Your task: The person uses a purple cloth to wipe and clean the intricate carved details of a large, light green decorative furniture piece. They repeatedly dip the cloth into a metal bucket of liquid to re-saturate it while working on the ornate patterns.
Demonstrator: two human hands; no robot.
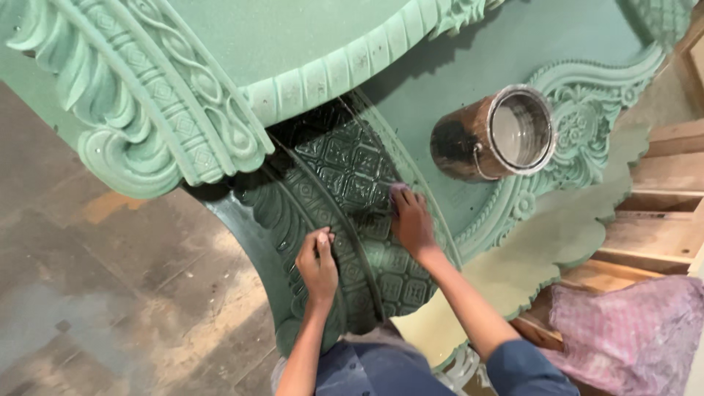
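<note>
My left hand [317, 262] is closed in a loose fist and presses on the dark green carved curved panel [334, 169], near a thin raised rib. My right hand [411, 220] lies on the same patterned panel a little higher and to the right, fingers bent over a small pale pad or cloth at its fingertips [397, 190]. The panel looks wet and dark against the lighter mint-green ornate moulding [147, 110] above it. A stained metal tin [493, 136] stands on the flat green surface to the right of my right hand.
A large mint-green carved oval top [293, 44] overhangs the panel. Wooden planks [660, 213] lie at the right, with a pink striped cloth [631, 330] below them. Bare concrete floor [88, 279] fills the left.
</note>
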